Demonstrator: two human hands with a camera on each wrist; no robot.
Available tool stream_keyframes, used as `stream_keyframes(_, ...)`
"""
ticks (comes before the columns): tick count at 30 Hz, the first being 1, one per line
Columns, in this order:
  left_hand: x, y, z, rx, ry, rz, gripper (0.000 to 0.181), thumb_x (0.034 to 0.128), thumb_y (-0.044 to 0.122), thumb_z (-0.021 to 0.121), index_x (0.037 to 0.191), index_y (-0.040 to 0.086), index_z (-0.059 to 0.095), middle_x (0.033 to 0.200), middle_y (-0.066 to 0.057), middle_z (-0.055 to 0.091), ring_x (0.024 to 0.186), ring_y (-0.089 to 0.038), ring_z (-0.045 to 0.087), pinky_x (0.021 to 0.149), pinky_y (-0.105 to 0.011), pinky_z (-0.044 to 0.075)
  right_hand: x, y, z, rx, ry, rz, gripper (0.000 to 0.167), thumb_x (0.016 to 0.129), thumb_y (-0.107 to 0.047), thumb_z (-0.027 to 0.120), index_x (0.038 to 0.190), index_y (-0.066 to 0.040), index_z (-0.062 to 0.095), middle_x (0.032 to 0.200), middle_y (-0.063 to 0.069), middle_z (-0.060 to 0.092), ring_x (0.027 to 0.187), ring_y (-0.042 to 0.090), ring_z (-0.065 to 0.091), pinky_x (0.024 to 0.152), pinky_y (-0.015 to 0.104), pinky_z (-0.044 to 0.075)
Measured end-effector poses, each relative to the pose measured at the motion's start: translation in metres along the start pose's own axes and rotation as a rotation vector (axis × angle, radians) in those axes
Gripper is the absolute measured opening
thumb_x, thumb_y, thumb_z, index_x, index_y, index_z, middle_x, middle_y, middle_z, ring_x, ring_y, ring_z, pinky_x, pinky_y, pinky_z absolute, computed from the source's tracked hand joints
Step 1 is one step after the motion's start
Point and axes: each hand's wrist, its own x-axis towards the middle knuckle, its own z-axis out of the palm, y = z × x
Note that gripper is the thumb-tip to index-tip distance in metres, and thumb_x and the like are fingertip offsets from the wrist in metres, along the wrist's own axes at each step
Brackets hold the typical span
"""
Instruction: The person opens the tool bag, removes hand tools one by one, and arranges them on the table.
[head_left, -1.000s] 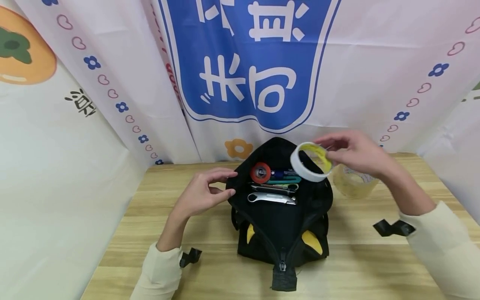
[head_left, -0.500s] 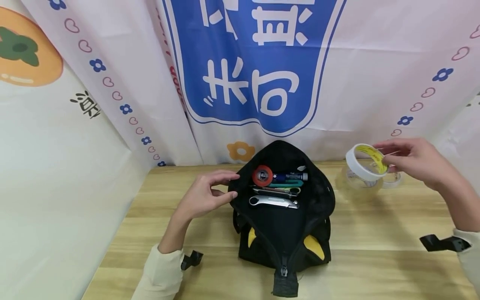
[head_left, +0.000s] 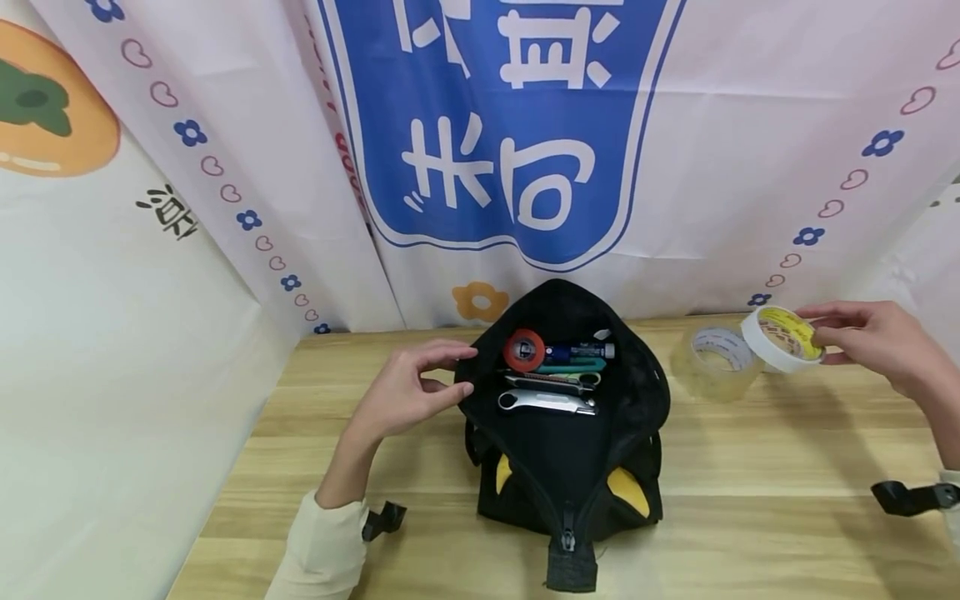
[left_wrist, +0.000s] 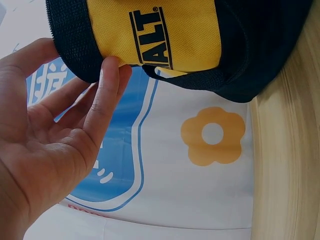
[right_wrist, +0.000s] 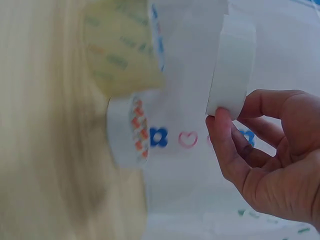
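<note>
A black-and-yellow tool bag (head_left: 570,450) stands unzipped on the table. My left hand (head_left: 412,387) holds its left rim between thumb and fingers; the left wrist view shows the bag's yellow side (left_wrist: 185,35) by the fingertips. At the right, my right hand (head_left: 873,342) pinches a roll of white tape (head_left: 772,350) with a yellow inner core, tilted and raised off the table. In the right wrist view the held roll (right_wrist: 232,65) is apart from a second white roll (right_wrist: 122,132) standing on the table, which the held roll mostly hides in the head view.
Left of the held roll stands a wide clear packing tape roll (head_left: 716,371). Inside the bag lie a red tape roll (head_left: 523,351), a dark blue marker (head_left: 577,352), a teal tool (head_left: 573,367) and a silver utility knife (head_left: 547,402). A printed curtain (head_left: 720,183) hangs behind the table.
My right hand has carried the white tape roll from over the bag to the right, past the clear roll, and lowered it. The left hand stays at the bag's rim.
</note>
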Motion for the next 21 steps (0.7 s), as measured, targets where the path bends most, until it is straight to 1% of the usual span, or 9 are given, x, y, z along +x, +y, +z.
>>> stream_keyframes(5, 0.000, 0.001, 0.000, 0.003, -0.002, -0.002, 0.042, 0.0957, 0.010, 0.080, 0.137, 0.004, 0.072, 0.146, -0.015, 0.067, 0.121, -0.035, 0.070, 0.088, -0.031, 0.068, -0.003, 0.023, -0.005, 0.003, -0.007, 0.025, 0.047, 0.112, -0.012, 0.050, 0.146, 0.019, 0.048, 0.143, 0.050, 0.048, 0.079, -0.004, 0.063, 0.070, 0.030, 0.067)
stream_keyframes(8, -0.001, 0.001, 0.000, 0.003, 0.000, -0.009, 0.043, 0.0958, 0.011, 0.079, 0.137, 0.005, 0.072, 0.147, -0.015, 0.067, 0.122, -0.035, 0.069, 0.089, -0.030, 0.067, -0.006, 0.034, -0.004, 0.003, -0.009, 0.031, 0.046, 0.111, -0.009, 0.051, 0.145, 0.022, 0.048, 0.139, 0.050, 0.052, 0.078, -0.004, 0.064, 0.070, 0.031, 0.068)
stream_keyframes(10, -0.001, 0.001, 0.000, 0.003, 0.002, -0.011, 0.043, 0.0958, 0.011, 0.079, 0.137, 0.005, 0.072, 0.147, -0.015, 0.067, 0.122, -0.035, 0.069, 0.089, -0.029, 0.067, -0.007, 0.041, -0.003, 0.003, -0.011, 0.033, 0.046, 0.110, -0.007, 0.052, 0.144, 0.023, 0.048, 0.129, 0.045, 0.061, 0.077, -0.004, 0.064, 0.069, 0.031, 0.068)
stream_keyframes(12, -0.001, 0.001, 0.001, 0.004, 0.002, -0.011, 0.043, 0.0958, 0.011, 0.079, 0.137, 0.005, 0.072, 0.147, -0.014, 0.067, 0.121, -0.035, 0.070, 0.088, -0.029, 0.067, -0.008, 0.047, -0.002, 0.008, -0.014, 0.036, 0.046, 0.109, -0.006, 0.054, 0.144, 0.023, 0.048, 0.119, 0.037, 0.069, 0.077, -0.005, 0.064, 0.069, 0.032, 0.068)
stream_keyframes(15, 0.000, 0.000, 0.001, 0.005, 0.003, -0.010, 0.043, 0.0954, 0.010, 0.080, 0.137, 0.005, 0.072, 0.146, -0.013, 0.068, 0.121, -0.034, 0.070, 0.087, -0.029, 0.067, -0.009, 0.054, 0.001, 0.011, -0.018, 0.041, 0.046, 0.108, -0.006, 0.055, 0.143, 0.024, 0.048, 0.109, 0.025, 0.075, 0.076, -0.004, 0.064, 0.068, 0.032, 0.068)
stream_keyframes(18, 0.000, 0.001, 0.001, 0.009, 0.002, -0.012, 0.042, 0.0954, 0.010, 0.080, 0.137, 0.004, 0.072, 0.146, -0.013, 0.068, 0.121, -0.034, 0.070, 0.087, -0.028, 0.067, -0.009, 0.059, 0.002, 0.015, -0.026, 0.051, 0.047, 0.108, -0.007, 0.056, 0.143, 0.024, 0.047, 0.110, 0.026, 0.074, 0.076, -0.003, 0.064, 0.067, 0.032, 0.068)
stream_keyframes(21, 0.000, 0.001, 0.001, 0.016, 0.003, -0.013, 0.042, 0.0954, 0.010, 0.080, 0.137, 0.005, 0.073, 0.146, -0.013, 0.068, 0.121, -0.033, 0.070, 0.087, -0.028, 0.067, -0.010, 0.062, 0.002, 0.006, -0.037, 0.066, 0.048, 0.108, -0.007, 0.055, 0.144, 0.024, 0.046, 0.122, 0.042, 0.066, 0.077, -0.005, 0.063, 0.068, 0.032, 0.068)
